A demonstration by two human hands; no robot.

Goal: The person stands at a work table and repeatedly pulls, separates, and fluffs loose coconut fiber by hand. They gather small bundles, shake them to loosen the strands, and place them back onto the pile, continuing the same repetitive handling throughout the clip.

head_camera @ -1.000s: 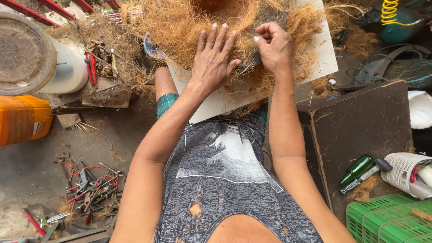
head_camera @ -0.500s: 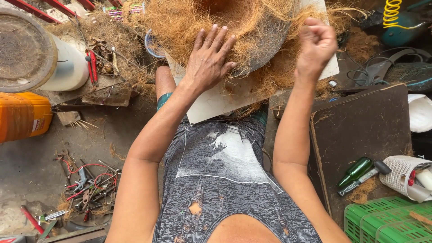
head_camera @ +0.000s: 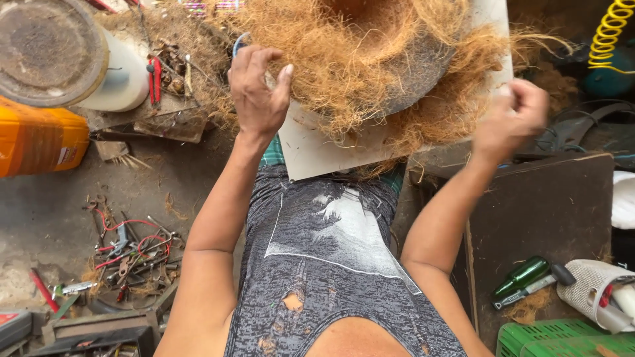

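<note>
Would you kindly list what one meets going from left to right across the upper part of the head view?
Orange container → white drum → red-handled pliers → left hand → coconut fibre pile → right hand → yellow coiled hose.

— We see a heap of golden-brown coconut fibre [head_camera: 357, 59], paler and more straw-coloured at its frayed edges, lying on an off-white board [head_camera: 317, 149]

— And under the fibre we make out a dark grey, almost black curved piece [head_camera: 423, 69]. Our shirt [head_camera: 324, 264] is a grey-and-black speckled knit with a pale grey printed patch

— To the side we note a bright orange container [head_camera: 36, 139], a white bucket [head_camera: 122, 79] with a dusty brown top, red-handled pliers [head_camera: 154, 79]

— We add a green glass bottle [head_camera: 519, 276], a green slatted crate [head_camera: 562, 338], a yellow coiled hose [head_camera: 608, 36], and a dark brown board [head_camera: 549, 211]
</note>
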